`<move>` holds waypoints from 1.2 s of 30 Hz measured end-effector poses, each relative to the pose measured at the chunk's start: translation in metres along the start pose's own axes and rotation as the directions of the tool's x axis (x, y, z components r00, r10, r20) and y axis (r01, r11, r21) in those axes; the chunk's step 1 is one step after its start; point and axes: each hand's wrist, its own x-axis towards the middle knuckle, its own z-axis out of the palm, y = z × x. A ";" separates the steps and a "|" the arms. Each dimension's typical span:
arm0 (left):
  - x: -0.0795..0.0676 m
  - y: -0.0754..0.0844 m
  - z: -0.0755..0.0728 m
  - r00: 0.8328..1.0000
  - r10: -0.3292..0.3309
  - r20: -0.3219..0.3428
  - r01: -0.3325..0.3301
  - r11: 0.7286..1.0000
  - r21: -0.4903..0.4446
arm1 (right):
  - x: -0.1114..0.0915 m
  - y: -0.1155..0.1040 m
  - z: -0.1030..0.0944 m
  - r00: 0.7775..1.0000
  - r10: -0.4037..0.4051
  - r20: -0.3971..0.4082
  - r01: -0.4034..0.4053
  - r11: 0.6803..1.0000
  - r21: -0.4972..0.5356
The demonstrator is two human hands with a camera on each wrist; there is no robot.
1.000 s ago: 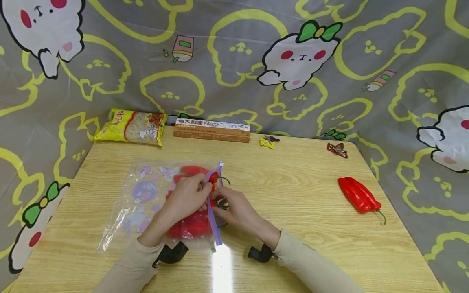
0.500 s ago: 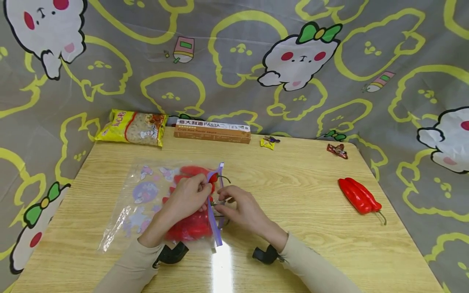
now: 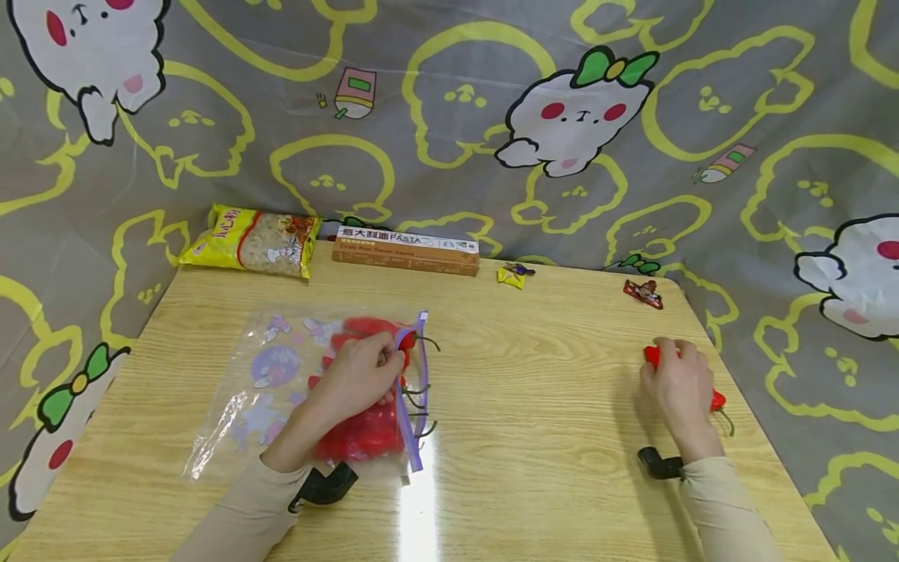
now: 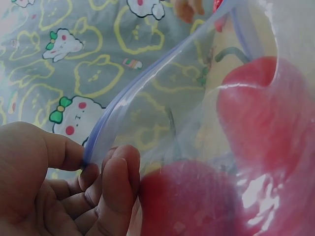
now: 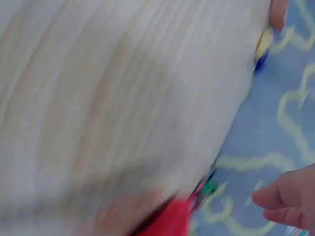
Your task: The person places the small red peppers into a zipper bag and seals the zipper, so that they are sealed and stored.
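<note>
I list: one clear bag (image 3: 270, 367) on the table (image 3: 534, 468) at left, red peppers (image 3: 368, 429) inside; left hand (image 3: 354, 375), pinching its purple edge (image 3: 410, 437); right hand (image 3: 677, 382), over loose red pepper (image 3: 717, 400), whether gripping, I cannot tell.

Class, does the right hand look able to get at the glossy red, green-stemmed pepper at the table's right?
Probably yes: the right hand is over the pepper, with nothing visible in the way.
</note>
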 end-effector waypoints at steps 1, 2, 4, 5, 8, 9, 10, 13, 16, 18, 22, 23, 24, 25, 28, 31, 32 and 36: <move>0.000 0.000 0.000 1.000 -0.001 0.001 0.001 1.000 0.000 | -0.001 0.012 -0.003 0.998 0.057 0.041 -0.056 0.998 -0.038; 0.000 0.000 0.000 1.000 -0.002 0.001 0.002 1.000 0.000 | -0.002 0.022 -0.006 0.990 0.112 0.088 -0.106 0.991 -0.077; 0.000 0.000 0.001 1.000 -0.002 0.002 0.002 1.000 0.001 | -0.005 0.037 -0.010 0.962 0.202 0.181 -0.177 0.974 -0.145; 0.000 0.000 0.001 1.000 0.000 0.002 0.000 1.000 0.002 | -0.006 0.043 -0.012 0.943 0.238 0.231 -0.201 0.965 -0.170; 0.001 -0.001 0.001 1.000 -0.001 0.002 0.001 1.000 0.002 | -0.012 0.052 -0.012 0.911 0.278 0.303 -0.219 0.952 -0.213; 0.001 -0.001 0.001 1.000 -0.002 0.003 0.002 1.000 0.002 | -0.014 0.054 -0.011 0.908 0.278 0.314 -0.215 0.951 -0.220; 0.001 -0.001 0.002 1.000 -0.003 0.003 0.003 1.000 0.002 | -0.016 0.055 -0.010 0.906 0.276 0.320 -0.212 0.952 -0.221; 0.001 -0.001 0.002 1.000 -0.004 0.003 0.004 1.000 0.002 | -0.019 0.055 -0.007 0.913 0.255 0.317 -0.192 0.957 -0.217; 0.001 -0.001 0.002 1.000 -0.002 0.001 0.002 1.000 0.004 | -0.020 0.053 -0.004 0.928 0.227 0.294 -0.169 0.963 -0.209; 0.001 -0.001 0.002 1.000 0.000 0.000 0.000 1.000 0.005 | -0.020 0.052 -0.004 0.935 0.210 0.285 -0.153 0.966 -0.207; 0.001 -0.001 0.003 1.000 0.006 0.001 -0.006 1.000 0.007 | -0.020 0.050 -0.004 0.946 0.179 0.270 -0.127 0.972 -0.198; 0.001 -0.002 0.004 1.000 0.006 0.002 -0.006 1.000 0.007 | -0.021 0.049 -0.004 0.952 0.168 0.256 -0.121 0.975 -0.189; 0.002 -0.002 0.004 1.000 0.007 0.003 -0.007 1.000 0.007 | -0.021 0.047 -0.004 0.956 0.159 0.245 -0.118 0.978 -0.174; 0.002 -0.002 0.004 1.000 0.007 0.006 -0.007 1.000 0.006 | -0.022 0.045 -0.004 0.961 0.153 0.231 -0.119 0.981 -0.153; 0.002 -0.001 0.005 1.000 0.009 0.009 -0.009 1.000 0.007 | -0.022 0.026 -0.007 0.970 0.128 0.207 -0.119 0.991 -0.055; 0.002 -0.001 0.004 1.000 0.011 0.011 -0.011 1.000 0.010 | -0.020 -0.008 -0.010 0.979 0.057 0.197 -0.078 0.992 0.098; 0.002 -0.001 0.004 1.000 0.013 0.009 -0.013 1.000 0.011 | -0.020 -0.021 -0.011 0.980 0.022 0.200 -0.055 0.986 0.159; 0.001 0.000 0.004 1.000 0.012 0.009 -0.013 1.000 0.019 | -0.024 -0.081 -0.012 0.967 -0.133 0.215 0.025 0.897 0.442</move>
